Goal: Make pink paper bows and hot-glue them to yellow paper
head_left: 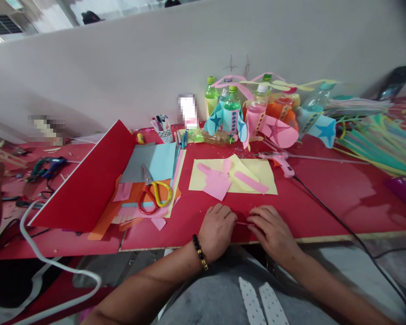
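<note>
Though thin, pink strip point(242, 223) left-to-right.

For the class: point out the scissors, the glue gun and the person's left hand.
Scissors point(148, 179): head view, base of the blades.
Glue gun point(280, 158): head view, pink body.
Left hand point(218, 228): head view, back of hand.

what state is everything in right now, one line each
Thin pink strip: held between left hand and right hand
Scissors: lying on papers, blades looking closed
Glue gun: on its side, cord trailing off the table; whether hot, can't tell
Standing bottles: capped
Lying bottle: on its side
Red board: propped at a tilt
Pen cup: upright, holding pens
</note>
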`<state>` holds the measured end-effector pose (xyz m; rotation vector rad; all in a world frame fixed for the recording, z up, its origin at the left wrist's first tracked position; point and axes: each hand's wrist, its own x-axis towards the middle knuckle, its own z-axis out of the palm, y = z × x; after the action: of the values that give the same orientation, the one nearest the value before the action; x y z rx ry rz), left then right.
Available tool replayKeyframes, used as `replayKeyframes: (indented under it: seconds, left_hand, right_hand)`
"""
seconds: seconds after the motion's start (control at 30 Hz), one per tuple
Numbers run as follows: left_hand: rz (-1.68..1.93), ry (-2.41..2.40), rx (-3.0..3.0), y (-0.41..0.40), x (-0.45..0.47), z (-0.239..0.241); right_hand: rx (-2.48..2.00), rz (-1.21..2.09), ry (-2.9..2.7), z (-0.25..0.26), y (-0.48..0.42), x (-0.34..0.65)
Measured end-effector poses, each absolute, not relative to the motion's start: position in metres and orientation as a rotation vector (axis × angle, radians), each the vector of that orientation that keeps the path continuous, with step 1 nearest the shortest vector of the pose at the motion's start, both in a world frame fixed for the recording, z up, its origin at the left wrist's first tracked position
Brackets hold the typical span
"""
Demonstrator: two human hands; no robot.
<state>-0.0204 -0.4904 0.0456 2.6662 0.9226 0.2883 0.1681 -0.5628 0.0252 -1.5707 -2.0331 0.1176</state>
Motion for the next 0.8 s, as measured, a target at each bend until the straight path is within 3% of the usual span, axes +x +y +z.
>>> replayKeyframes:
  seconds: [0.37,0.8]
  left_hand:
    - [0.374,0.865,2.463,-0.463,-0.016,0.051]
    - [0.814,0.858,1.891,-0.375,0.013,0.072]
  right_hand:
    - [-1.537,0.223,-2.059,0.042,-0.536,0.170]
    - [-1.404,0.282,-2.040,0.092,-0.430,0.194]
